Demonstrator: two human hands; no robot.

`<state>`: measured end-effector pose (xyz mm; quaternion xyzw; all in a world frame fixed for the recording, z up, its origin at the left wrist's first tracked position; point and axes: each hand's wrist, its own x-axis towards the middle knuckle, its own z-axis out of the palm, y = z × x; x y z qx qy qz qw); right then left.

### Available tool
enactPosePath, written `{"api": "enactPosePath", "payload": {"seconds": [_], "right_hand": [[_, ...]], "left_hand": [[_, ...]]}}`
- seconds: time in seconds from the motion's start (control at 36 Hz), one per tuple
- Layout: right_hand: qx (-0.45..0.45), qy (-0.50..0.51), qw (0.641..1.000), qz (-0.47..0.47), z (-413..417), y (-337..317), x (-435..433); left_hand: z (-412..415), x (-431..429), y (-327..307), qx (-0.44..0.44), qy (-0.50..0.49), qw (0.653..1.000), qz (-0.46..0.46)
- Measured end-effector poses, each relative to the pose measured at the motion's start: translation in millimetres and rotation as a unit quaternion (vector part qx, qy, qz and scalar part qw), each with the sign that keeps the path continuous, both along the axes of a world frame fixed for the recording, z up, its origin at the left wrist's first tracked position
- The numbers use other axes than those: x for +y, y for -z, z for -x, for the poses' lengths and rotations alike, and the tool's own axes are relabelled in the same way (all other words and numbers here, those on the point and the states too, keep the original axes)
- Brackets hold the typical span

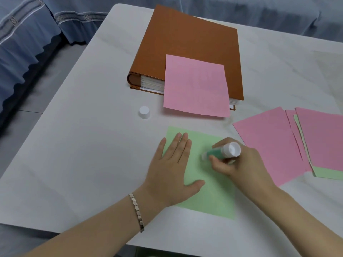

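Currently in hand: I judge this to be spreading glue on the green sheet (209, 197), with the stroke near its middle.
Green sheet: it lies flat on the table (83, 145), on my side of the album (185, 43), near the album's front edge but apart from it.
Left hand (172, 169): palm down on the sheet's left part, fingers straight and close together, thumb spread. I have it there so the paper cannot slide or wrinkle under the stick.
Right hand (243, 164): in front of the album's near right corner, with fingers and thumb curled round the glue stick (221, 152) low on its barrel, which gives me control of the tip.
Glue stick: tilted, with the white base up toward me and the tip down at the sheet. The tip is blurred, so I cannot tell for sure that it touches.
Cap (144, 112): off the stick, standing on the table just in front of the album's spine corner. It is clear of the paper yet close by for closing up.
Pink sheet (196, 86): resting on the album's near right part and overhanging its front edge. It is likely parked there to stay clean until it is needed.
Stack of sheets (278, 145): pink and green, fanned out to the right of the album and nearer me, well away from the glue.
Next move: I would work outward to the sheet's edges and shift the pressing hand off any glued area.
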<state>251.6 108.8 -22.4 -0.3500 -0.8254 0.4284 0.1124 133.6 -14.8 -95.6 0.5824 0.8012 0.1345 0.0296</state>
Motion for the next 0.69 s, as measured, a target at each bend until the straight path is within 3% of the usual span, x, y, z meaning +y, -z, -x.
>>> {"api": "enactPosePath", "payload": {"seconds": [0.11, 0.69], "right_hand": [[-0.035, -0.025, 0.999, 0.014, 2, 9, -3], [0.010, 0.045, 0.997, -0.060, 26, 5, 27]], "left_hand": [[0, -1, 1, 0.000, 0.005, 1.000, -0.012], [7, -4, 0, -0.020, -0.019, 0.999, -0.018]]}}
